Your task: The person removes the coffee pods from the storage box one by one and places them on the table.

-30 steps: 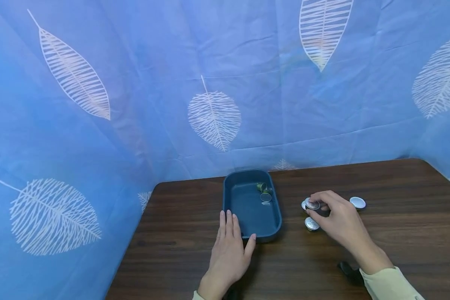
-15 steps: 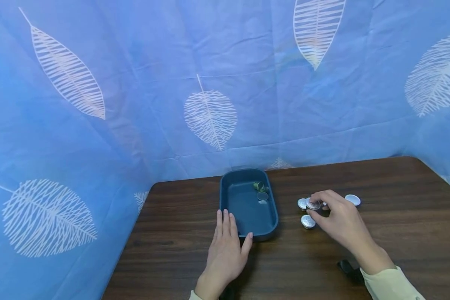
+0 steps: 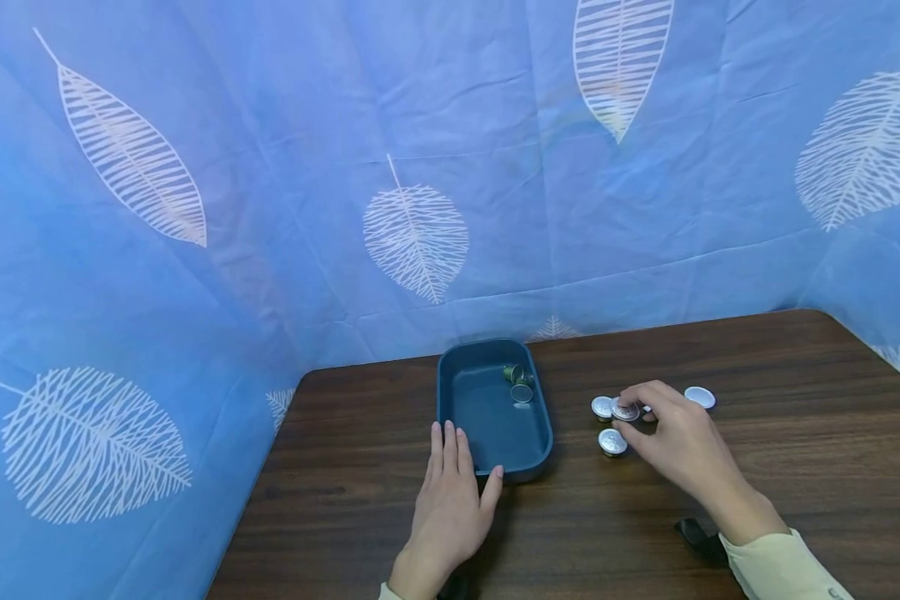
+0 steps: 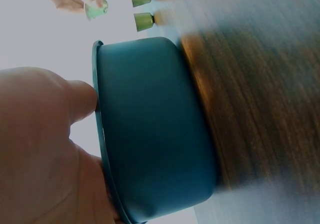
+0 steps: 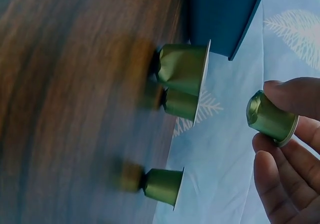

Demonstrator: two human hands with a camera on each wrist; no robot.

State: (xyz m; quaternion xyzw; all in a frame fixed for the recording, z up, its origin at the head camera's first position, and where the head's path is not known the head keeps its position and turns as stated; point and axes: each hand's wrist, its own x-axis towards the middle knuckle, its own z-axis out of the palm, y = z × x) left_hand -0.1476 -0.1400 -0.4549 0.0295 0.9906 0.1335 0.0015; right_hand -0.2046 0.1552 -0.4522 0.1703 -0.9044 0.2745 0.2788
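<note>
My right hand [image 3: 678, 437] pinches a green coffee capsule [image 5: 272, 118] between thumb and fingers, its silvery lid facing up in the head view. Three more capsules stand lid down-side up around it: one at the near side [image 3: 612, 442], one just left [image 3: 602, 407] and one beyond the knuckles [image 3: 700, 397]. With straight fingers, my left hand [image 3: 450, 508] rests along the near left corner of a dark blue tray [image 3: 495, 433], the thumb at its near rim. Inside the tray, by the right wall, lie a few green capsules [image 3: 522, 392], some on their sides.
The dark wooden table [image 3: 345, 475] carries everything. A blue cloth with white leaf prints [image 3: 307, 167] hangs right behind its back edge. By the right wrist a black strap-like piece [image 3: 697, 537] shows.
The head view has shifted slightly, so tray and standing capsules appear a bit further left. My right hand keeps its pinch on the capsule, now slightly farther right of the standing ones.
</note>
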